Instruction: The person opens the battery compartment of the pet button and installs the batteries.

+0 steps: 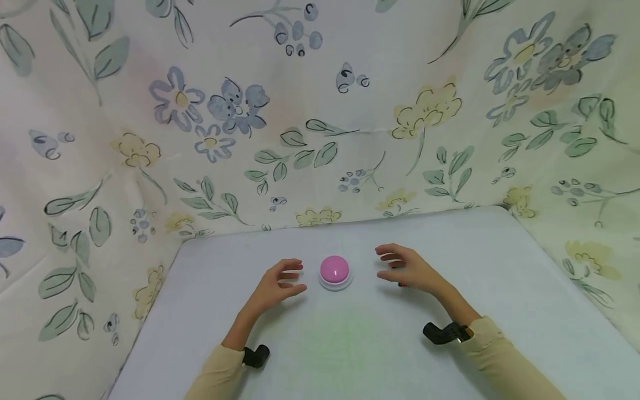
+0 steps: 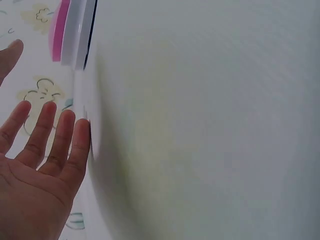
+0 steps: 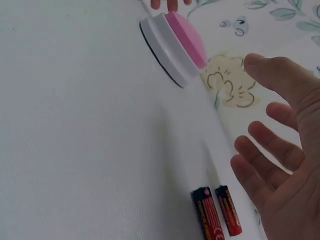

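Observation:
A round white device with a pink domed top sits on the white table between both hands. My left hand hovers to its left, fingers loosely bent and spread, holding nothing. To the right, my right hand is held over the table with its thumb apart from the fingers, also holding nothing. Two batteries lie side by side below the right hand in the right wrist view: a larger black-and-red battery and a thinner battery. In the head view the right hand mostly covers them.
The white table has rounded far corners. A floral cloth hangs behind it and along its sides. Each wrist wears a black camera mount, on the left and on the right, near the beige sleeves.

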